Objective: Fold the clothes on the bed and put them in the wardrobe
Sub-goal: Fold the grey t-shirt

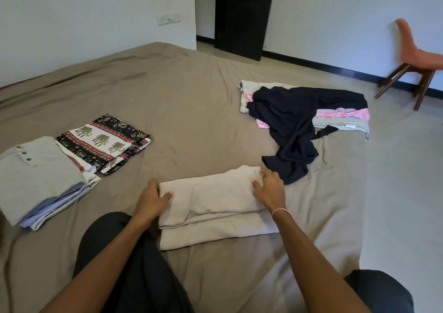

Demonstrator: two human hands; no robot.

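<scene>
Beige garment (pixel 215 200) on bed (pixel 191 111), left hand (pixel 151 200) gripping, right hand (pixel 271 190) touching.

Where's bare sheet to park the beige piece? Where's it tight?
Widest bare bed sheet: the middle, between the elephant-print fold and the black garment, running to the far edge. Also free behind the grey folded stack. Tight: the black garment's hem nearly meets the beige garment by the right hand.
</scene>
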